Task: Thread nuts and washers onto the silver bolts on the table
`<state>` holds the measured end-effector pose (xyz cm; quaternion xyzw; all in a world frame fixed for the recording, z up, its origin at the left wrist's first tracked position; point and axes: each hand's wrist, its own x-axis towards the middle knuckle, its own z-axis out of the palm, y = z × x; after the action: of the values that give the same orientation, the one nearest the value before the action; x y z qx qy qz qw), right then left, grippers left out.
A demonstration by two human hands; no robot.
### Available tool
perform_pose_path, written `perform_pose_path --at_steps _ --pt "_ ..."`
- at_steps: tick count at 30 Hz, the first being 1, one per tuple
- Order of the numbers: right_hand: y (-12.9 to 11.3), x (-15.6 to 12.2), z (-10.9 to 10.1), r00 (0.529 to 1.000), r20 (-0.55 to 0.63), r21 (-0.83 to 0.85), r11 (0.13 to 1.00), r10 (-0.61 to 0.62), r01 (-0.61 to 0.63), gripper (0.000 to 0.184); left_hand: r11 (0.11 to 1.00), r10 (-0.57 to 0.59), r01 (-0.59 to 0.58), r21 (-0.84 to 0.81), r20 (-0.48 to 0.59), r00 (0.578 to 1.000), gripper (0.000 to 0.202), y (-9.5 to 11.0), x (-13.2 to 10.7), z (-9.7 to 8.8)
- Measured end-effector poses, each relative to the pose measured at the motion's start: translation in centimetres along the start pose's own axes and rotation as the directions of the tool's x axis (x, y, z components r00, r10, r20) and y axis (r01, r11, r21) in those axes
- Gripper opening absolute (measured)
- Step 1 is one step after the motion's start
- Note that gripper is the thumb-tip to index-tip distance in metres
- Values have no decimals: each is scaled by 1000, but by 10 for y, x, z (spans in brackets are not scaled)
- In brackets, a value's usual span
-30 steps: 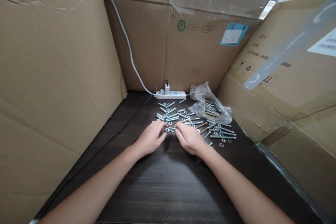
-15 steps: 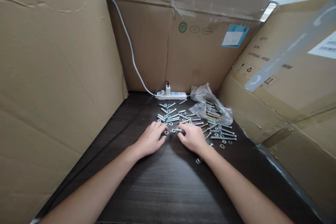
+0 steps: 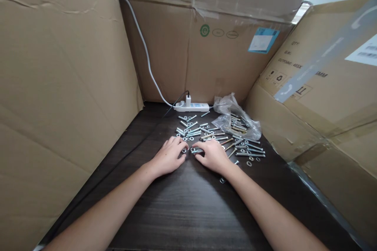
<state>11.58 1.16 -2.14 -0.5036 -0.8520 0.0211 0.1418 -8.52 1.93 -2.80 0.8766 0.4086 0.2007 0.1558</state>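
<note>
My left hand (image 3: 169, 155) rests on the dark table with curled fingers, the thumb apart from the index finger. A small metal washer (image 3: 184, 150) lies at its fingertips. Across a narrow gap, my right hand (image 3: 213, 156) has thumb and index finger around a short silver bolt (image 3: 198, 151). Another washer (image 3: 193, 150) sits at the bolt's left end, by the index fingertip; whether it is on the bolt I cannot tell. Just beyond both hands lie several loose bolts (image 3: 193, 133) and washers (image 3: 191, 139).
A clear plastic bag (image 3: 226, 106) with more bolts lies at the back right. A white power strip (image 3: 197, 107) with a plug stands by the rear cardboard box (image 3: 165, 55). Cardboard also walls both sides. A black cable (image 3: 129, 151) crosses the table's left. Loose rings (image 3: 222, 180) lie near my right wrist.
My right hand has shifted slightly left and toward me, its index finger reaching further along the bolt to the washer. The washer at my left fingertips has moved a little left.
</note>
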Motion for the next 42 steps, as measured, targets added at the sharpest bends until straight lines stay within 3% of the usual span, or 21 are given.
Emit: perform_pose_path --at_steps 32,38,42 --pt "-9 -1 8 996 66 65 996 -65 60 18 1000 -11 11 1 -31 999 16 3 1 4" --pt "-4 -3 1 996 -1 111 990 -92 92 18 997 4 0 77 -50 999 13 6 2 6" --pt "4 -4 -6 997 -64 132 990 -43 51 16 988 63 -56 143 -42 997 9 10 4 4"
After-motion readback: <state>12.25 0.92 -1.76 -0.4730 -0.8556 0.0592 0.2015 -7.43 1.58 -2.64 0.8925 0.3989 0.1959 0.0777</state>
